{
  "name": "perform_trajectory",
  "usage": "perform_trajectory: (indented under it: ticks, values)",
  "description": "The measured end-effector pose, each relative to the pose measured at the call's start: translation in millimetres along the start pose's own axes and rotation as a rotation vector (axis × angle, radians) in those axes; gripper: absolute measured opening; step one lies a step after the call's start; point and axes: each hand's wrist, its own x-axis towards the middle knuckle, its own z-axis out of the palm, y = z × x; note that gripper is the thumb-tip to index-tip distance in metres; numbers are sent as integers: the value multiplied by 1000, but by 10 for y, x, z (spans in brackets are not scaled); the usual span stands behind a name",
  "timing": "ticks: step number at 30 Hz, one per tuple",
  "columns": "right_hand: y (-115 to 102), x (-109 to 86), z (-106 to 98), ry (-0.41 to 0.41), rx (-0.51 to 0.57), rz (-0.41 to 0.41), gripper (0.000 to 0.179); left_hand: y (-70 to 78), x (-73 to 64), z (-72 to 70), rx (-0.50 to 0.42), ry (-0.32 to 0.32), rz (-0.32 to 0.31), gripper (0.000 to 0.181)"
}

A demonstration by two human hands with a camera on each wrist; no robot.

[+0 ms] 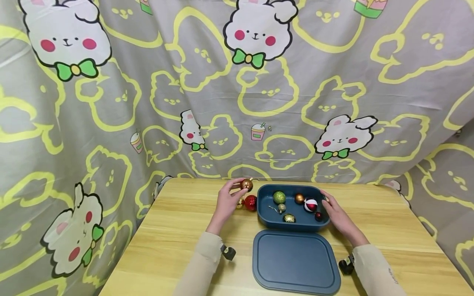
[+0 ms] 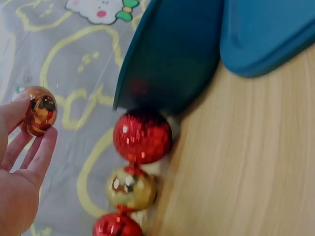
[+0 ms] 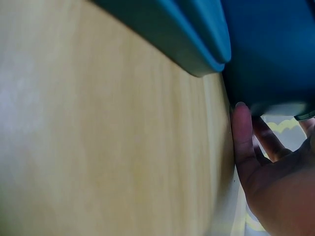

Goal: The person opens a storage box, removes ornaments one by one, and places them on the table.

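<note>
The left hand [image 1: 229, 197] pinches a bronze bauble [image 1: 246, 185] (glossy, so it could slip if gripped loosely); the right hand [image 1: 338, 213], seemingly spread, touches the box [image 1: 292, 226].

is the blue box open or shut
Open: its lid lies flat on the table, on the near side of the blue box, and ornaments show inside it.
</note>
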Motion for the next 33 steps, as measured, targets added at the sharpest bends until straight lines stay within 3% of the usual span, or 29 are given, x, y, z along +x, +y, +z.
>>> perform_trajectory:
  ticks: [9, 21, 33]
  values:
    - [12, 16, -6, -5, 1, 7, 63, -72, -44, -304, 4, 45, -14, 41]
    - [18, 15, 0, -8, 16, -2, 63, -197, -119, -654, 88, 100, -63, 41]
    - [13, 18, -2, 3, 6, -10, 62, -317, -168, -851, 166, 151, -131, 39]
